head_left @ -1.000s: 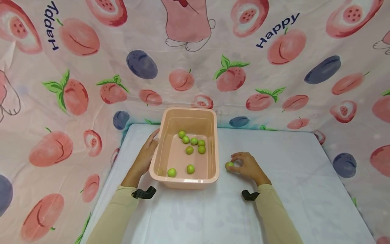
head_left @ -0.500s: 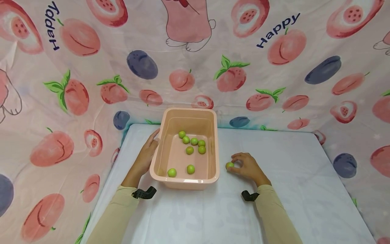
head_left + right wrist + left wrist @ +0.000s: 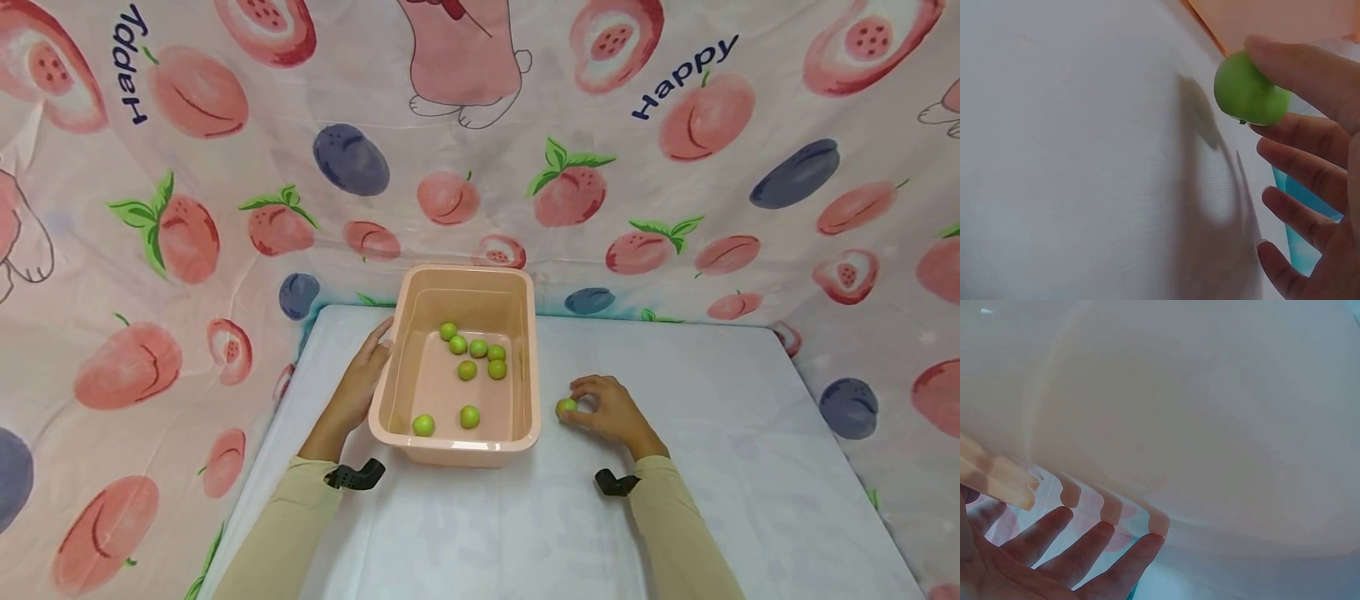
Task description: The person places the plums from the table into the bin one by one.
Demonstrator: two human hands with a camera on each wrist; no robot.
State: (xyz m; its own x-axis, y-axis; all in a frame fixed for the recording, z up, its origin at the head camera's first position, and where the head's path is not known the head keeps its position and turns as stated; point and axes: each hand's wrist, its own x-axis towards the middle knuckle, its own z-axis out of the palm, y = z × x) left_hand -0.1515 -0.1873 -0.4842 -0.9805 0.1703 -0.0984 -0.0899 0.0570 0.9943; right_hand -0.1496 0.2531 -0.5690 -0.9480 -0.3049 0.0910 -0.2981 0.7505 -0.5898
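Note:
A pale peach plastic basin (image 3: 529,375) stands on the white-covered table, with several small round green fruits (image 3: 467,369) spread over its bottom. My left hand (image 3: 360,379) lies along the basin's left side. In the left wrist view the fingers (image 3: 1088,550) are spread and nearly straight, their tips at the outer wall. To the right of the basin, my right hand (image 3: 609,408) pinches one small green fruit (image 3: 1244,94) between thumb and index finger. This fruit has a short dark stem, and the other fingers (image 3: 1297,215) are spread apart from it.
White cloth covers the table (image 3: 720,400). A fruit-patterned curtain (image 3: 465,150) hangs behind and along both sides, close behind the basin's far rim. Dark wrist mounts (image 3: 617,482) sit at both sleeves.

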